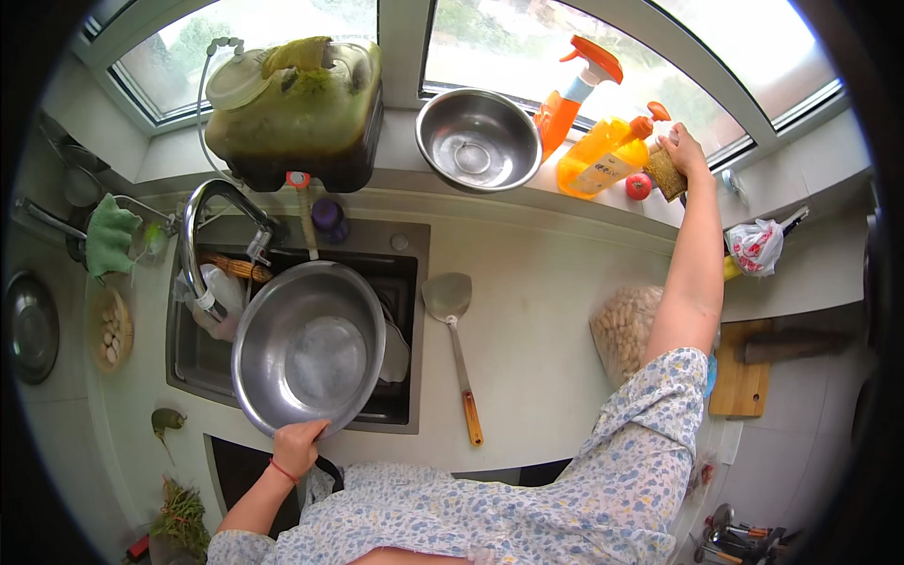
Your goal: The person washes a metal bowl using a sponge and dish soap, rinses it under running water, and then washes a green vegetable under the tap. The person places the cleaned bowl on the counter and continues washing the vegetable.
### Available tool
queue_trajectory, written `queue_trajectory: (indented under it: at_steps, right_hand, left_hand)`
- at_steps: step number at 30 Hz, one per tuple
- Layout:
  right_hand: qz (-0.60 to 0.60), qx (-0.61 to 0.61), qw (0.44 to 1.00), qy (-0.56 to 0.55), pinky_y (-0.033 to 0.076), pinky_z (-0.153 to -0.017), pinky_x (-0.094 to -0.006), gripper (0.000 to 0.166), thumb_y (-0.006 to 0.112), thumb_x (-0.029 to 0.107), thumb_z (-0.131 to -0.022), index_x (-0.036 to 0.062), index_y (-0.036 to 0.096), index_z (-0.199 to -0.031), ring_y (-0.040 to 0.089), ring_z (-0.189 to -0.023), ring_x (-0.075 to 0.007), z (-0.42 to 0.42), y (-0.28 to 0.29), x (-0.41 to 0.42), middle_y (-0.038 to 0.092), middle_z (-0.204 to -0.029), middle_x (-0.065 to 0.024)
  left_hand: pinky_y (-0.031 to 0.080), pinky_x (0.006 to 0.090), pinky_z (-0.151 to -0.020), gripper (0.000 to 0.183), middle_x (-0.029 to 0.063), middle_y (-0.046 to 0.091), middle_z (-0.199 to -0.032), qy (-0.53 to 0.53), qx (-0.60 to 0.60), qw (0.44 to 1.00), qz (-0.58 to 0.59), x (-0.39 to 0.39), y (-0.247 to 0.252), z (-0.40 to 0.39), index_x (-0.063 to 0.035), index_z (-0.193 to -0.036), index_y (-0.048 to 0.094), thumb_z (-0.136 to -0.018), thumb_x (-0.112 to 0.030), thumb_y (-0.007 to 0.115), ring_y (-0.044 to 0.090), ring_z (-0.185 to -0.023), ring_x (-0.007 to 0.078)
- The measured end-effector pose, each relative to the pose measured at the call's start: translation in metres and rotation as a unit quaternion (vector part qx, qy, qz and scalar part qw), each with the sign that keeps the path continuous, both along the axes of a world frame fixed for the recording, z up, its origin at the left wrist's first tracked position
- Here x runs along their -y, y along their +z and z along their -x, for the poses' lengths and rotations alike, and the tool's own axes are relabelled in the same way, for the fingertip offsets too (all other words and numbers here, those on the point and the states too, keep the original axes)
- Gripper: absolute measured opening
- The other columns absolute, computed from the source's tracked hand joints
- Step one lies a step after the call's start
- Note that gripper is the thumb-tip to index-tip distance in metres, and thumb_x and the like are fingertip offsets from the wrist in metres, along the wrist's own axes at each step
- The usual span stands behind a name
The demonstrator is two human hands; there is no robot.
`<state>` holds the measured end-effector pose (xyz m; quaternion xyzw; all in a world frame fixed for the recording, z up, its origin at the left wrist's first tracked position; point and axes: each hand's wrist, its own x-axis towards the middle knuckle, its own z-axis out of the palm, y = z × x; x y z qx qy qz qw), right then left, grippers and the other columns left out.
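With my left hand point(297, 446) I grip the near rim of a large stainless steel basin point(307, 349), which sits tilted over the sink point(418, 339). My right arm reaches to the window sill, where my right hand point(684, 150) holds a yellowish-brown scouring pad point(665, 174). Beside that hand are a pump bottle of orange-yellow liquid point(600, 159) and a red tomato-like item point(638, 186). A metal wok spatula point(452, 300) with a wooden handle lies on the counter, right of the sink.
A chrome faucet point(189, 233) arches over the sink's left part. Along the sill stand a large greenish plastic water container point(296, 127), a smaller steel bowl point(479, 141) and an orange spray bottle point(558, 116). A bag of peanuts point(625, 328) rests beneath my right arm; a basket of eggs point(111, 328) is at left.
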<state>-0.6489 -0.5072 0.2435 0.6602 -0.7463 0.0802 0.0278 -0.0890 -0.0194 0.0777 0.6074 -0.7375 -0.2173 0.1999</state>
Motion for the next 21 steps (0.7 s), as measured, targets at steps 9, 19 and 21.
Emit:
queue_trajectory:
  at_steps: [9, 19, 21]
  right_hand:
    - [0.118, -0.022, 0.992, 0.028, 0.044, -0.071, -0.0416, 0.036, 0.055, 0.031, -0.08, 0.0031, 0.047, -0.101, 0.055, -0.087, -0.0385, 0.017, 0.014, -0.119, 0.057, -0.091, -0.0253]
    - [-0.049, 0.067, 0.984, 0.157, 0.042, -0.063, -0.0437, 0.023, 0.056, 0.021, -0.078, 0.0105, 0.046, -0.095, 0.054, -0.078, -0.0401, -0.091, -0.056, -0.249, 0.057, -0.077, -0.0206]
    - [-0.051, 0.071, 0.982, 0.166, 0.042, -0.063, -0.043, 0.021, 0.056, 0.021, -0.078, 0.0112, 0.046, -0.095, 0.054, -0.078, -0.0387, -0.114, -0.069, -0.256, 0.058, -0.08, -0.0179]
  left_hand:
    - [0.046, 0.0341, -0.054, 0.026, 0.0104, 0.061, -0.072, -0.022, -0.025, 0.999, 0.016, -0.012, -0.009, -0.002, -0.0064, -0.085, 0.06, -0.063, 0.003, 0.05, 0.058, -0.062, 0.0264]
    - [0.043, 0.0339, -0.053, 0.019, 0.0067, 0.058, -0.068, -0.116, -0.021, 0.992, 0.047, -0.025, -0.048, -0.022, -0.009, -0.086, 0.057, -0.068, -0.003, 0.053, 0.056, -0.06, 0.0243]
    - [0.044, 0.0329, -0.053, 0.02, 0.0055, 0.058, -0.067, -0.134, 0.0, 0.99, 0.051, -0.029, -0.055, -0.026, -0.0101, -0.086, 0.056, -0.068, -0.002, 0.052, 0.055, -0.059, 0.0227]
